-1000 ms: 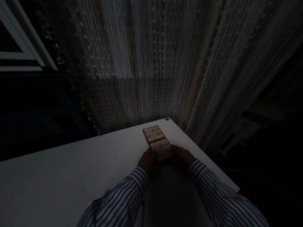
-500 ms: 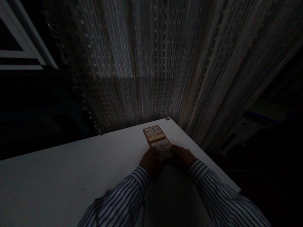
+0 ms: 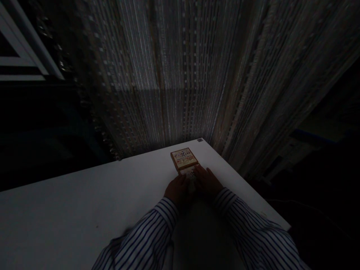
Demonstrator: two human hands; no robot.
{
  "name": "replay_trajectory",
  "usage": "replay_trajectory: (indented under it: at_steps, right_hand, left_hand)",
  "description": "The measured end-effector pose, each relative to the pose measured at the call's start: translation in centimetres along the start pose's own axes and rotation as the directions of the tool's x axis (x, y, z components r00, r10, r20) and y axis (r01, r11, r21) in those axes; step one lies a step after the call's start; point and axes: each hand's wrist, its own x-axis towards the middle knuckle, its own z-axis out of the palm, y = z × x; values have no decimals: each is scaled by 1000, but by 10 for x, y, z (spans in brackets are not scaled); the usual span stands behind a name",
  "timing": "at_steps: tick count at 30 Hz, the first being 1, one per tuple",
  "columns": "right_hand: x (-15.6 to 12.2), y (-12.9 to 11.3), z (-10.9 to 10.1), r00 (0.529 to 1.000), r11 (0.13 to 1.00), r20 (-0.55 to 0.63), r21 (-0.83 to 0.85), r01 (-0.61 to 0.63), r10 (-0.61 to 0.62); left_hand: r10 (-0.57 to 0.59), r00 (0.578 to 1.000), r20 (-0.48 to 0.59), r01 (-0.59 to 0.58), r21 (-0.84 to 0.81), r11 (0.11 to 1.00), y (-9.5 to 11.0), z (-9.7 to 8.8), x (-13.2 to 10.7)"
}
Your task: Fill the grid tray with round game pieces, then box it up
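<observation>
Two small square wooden boxes with printed lids lie end to end near the far right corner of a white table [image 3: 84, 202]. The far box [image 3: 183, 158] lies uncovered. The near box [image 3: 189, 173] is mostly under my hands. My left hand [image 3: 177, 190] is curled against its left side. My right hand [image 3: 207, 180] rests on top of it, fingers stretched forward and lying flat over the lid. Both arms wear blue-and-white striped sleeves.
A curtain of bead and thread strands [image 3: 182, 82] hangs right behind the table's far edge. A white frame [image 3: 25, 63] shows at the upper left. The room is dark, and the floor to the right of the table is in shadow.
My right hand has slid from the near box's right side up onto its lid, covering most of it. My left hand has hardly shifted. The far box has stayed put.
</observation>
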Motion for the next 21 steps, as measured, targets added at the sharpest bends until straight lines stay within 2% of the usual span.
replay_trajectory:
  at_steps: [5, 14, 21]
  right_hand:
    - [-1, 1, 2, 1000, 1000, -5, -4, 7, -7]
    - [3, -3, -10, 999, 1000, 36, 13, -27, 26]
    - [13, 0, -3, 996, 998, 65, 30, 60, -61]
  left_hand:
    - [-29, 998, 48, 29, 15, 999, 1, -4, 8]
    - [-71, 988, 134, 64, 53, 997, 1, -6, 10]
    - [-80, 988, 132, 73, 53, 996, 2, -11, 12]
